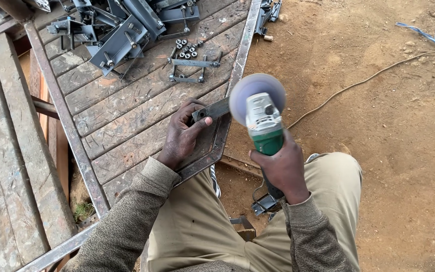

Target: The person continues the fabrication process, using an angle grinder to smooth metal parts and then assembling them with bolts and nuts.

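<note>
While the disc spins to a blur: a flat steel piece (211,110) is being ground at its end, judged as mid-step, with the work not yet finished.
Left hand: the left hand (182,135) is closed over the near end of the flat steel piece, thumb on top, pressing it to the desk edge.
Right hand: the right hand (279,168) is wrapped fully round the body of a green and grey angle grinder (263,123).
Grinding disc: the disc (257,96) is held touching or just beside the far end of the flat steel piece; actual contact cannot be told.
Desk: the flat steel piece is laid over the corner of a plank desk (127,116) framed in steel.
Done, as judged: dark brackets (122,30) are piled well beyond the flat steel piece, with nuts (186,48) and a bolted strap assembly (193,70) between pile and piece.
Left, as judged: how much of the edge remains rough cannot be told.
Cable: a cord (368,78) is trailed over bare earth, to the right of the flat steel piece.
Packages, labels, signs: none are seen; only a small pale marking on the grinder's head, unreadable.
</note>
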